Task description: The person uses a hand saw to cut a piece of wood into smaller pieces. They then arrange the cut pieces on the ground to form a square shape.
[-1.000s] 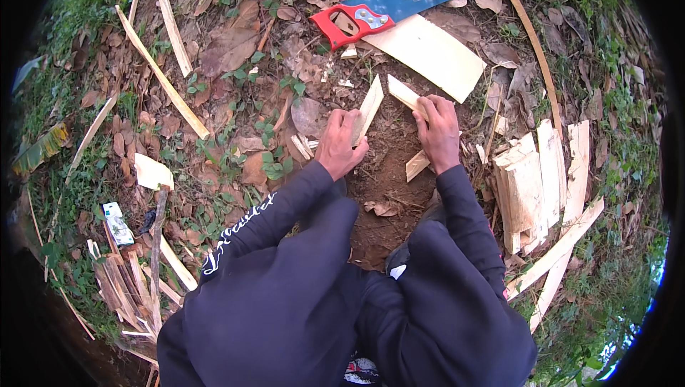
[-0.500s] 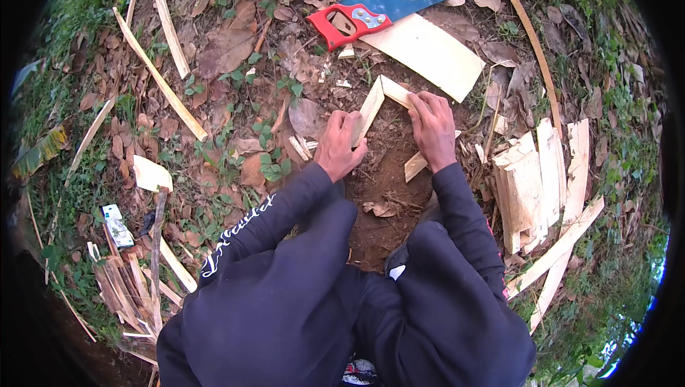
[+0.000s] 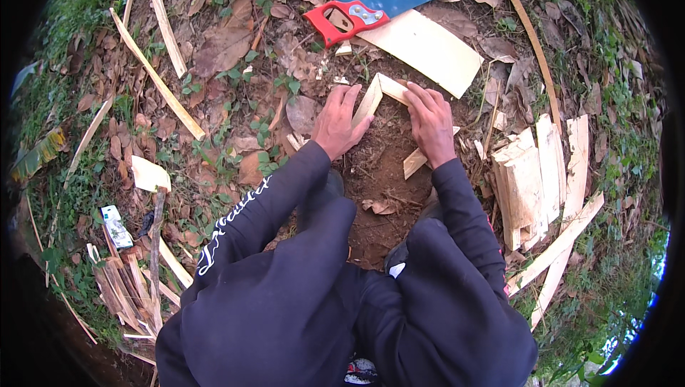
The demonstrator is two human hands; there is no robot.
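Two pale wooden strips meet at a pointed corner on the bare soil, forming an upturned V. My left hand (image 3: 338, 123) lies beside the left strip (image 3: 369, 98), fingers stretched out and thumb apart near its lower end. Over the outer end of the right strip (image 3: 392, 88), my right hand (image 3: 431, 124) has its fingers closed, hiding that end. A short wood offcut (image 3: 414, 163) sits under the right wrist. Beyond the corner, a handsaw (image 3: 385, 7) with a red handle and blue blade rests on a flat pale board (image 3: 428, 51).
Split wood blocks (image 3: 519, 186) and long slats (image 3: 560, 262) stand at the right. A thin curved strip (image 3: 531, 33) arcs at the far right. Long strips (image 3: 158, 76) lie at the far left. Sticks (image 3: 128, 283) and a small white-and-blue packet (image 3: 116, 226) are at the near left.
My left hand has loosened from the left strip and shifted slightly up and left, its fingers straightening. The right hand stays at the right strip's end; the strips' corner barely moves.
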